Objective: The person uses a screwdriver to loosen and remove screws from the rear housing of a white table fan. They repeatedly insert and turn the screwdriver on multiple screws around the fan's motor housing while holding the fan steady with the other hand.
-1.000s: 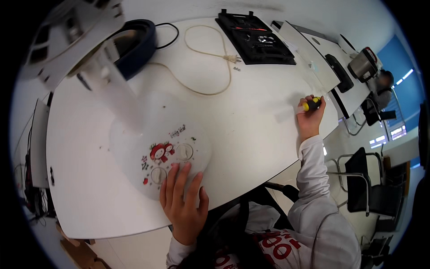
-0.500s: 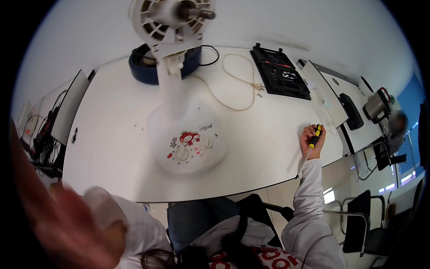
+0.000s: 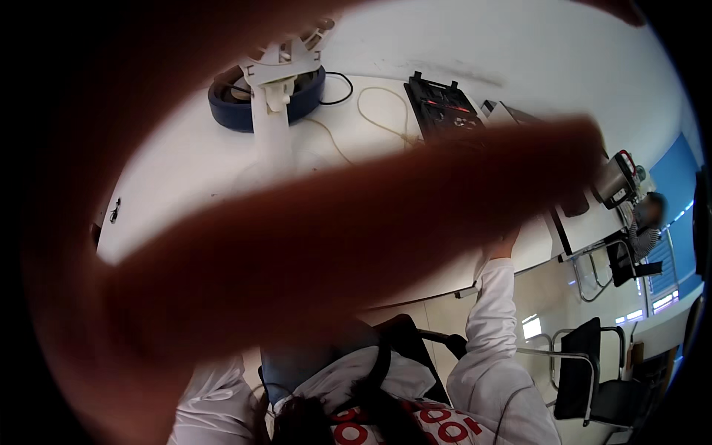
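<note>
**White Fan Stand Half Hidden Behind a Blurred Hand**

Much of the view is blocked by the left hand [image 3: 119, 319], held close before the lens and badly blurred. The bench [image 3: 159, 193] is crossed by one of its fingers [image 3: 356, 222]; the upper left is darkened by another part of the hand, and a further tip is cut off at the upper right. The fingers are spread apart, with a wide gap left between them. The right hand [image 3: 507, 245] is almost wholly covered — only a sliver is shown above the white sleeve [image 3: 493, 297], so whether its fingers are together, apart or clamped on something cannot be told.

The white fan stand [image 3: 271, 133] is placed upright on the bench, left of centre, just in front of a dark blue ring-shaped part [image 3: 222, 107]. Its column is plain and smooth, topped by a bracket and a slotted housing that is partly hidden. The base is mostly covered; only a pale rounded edge is faintly seen.

The beige cord [image 3: 382, 89] and the black tool case [image 3: 445, 100] are partly covered by the finger. Red lettering [image 3: 452, 430] is seen on the wearer's top — broken up by dark strands and the lower edge.
</note>
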The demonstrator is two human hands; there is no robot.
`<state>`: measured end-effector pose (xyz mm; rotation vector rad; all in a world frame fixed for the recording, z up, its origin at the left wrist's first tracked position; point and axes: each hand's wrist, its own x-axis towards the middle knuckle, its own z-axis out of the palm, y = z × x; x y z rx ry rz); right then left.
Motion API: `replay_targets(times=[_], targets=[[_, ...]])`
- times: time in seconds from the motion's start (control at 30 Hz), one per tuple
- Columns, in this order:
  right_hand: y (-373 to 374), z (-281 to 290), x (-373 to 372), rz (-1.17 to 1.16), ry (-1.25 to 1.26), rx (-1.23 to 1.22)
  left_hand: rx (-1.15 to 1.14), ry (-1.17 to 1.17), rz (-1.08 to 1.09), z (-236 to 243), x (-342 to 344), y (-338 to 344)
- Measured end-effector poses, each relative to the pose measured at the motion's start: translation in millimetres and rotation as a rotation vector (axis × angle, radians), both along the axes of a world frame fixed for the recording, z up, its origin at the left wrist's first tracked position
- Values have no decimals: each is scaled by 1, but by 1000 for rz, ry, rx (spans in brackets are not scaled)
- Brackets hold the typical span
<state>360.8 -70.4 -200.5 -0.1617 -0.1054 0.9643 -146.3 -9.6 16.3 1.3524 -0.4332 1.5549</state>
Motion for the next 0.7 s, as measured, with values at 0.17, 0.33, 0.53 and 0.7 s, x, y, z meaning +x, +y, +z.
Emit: replay_targets(times=[0.17,0.33,0.53,0.7], targets=[[2,-2,4,38,-12,7,9,2,54,-1,-1,-3],[3,-1,2,39,-31,32,5,22,162,-9,-2,-5],[2,0,-2,15,7,-1,-36,34,326,-26,-5,4],[-1,3,-1,28,-4,13,-100,109,558,-46,1,1]])
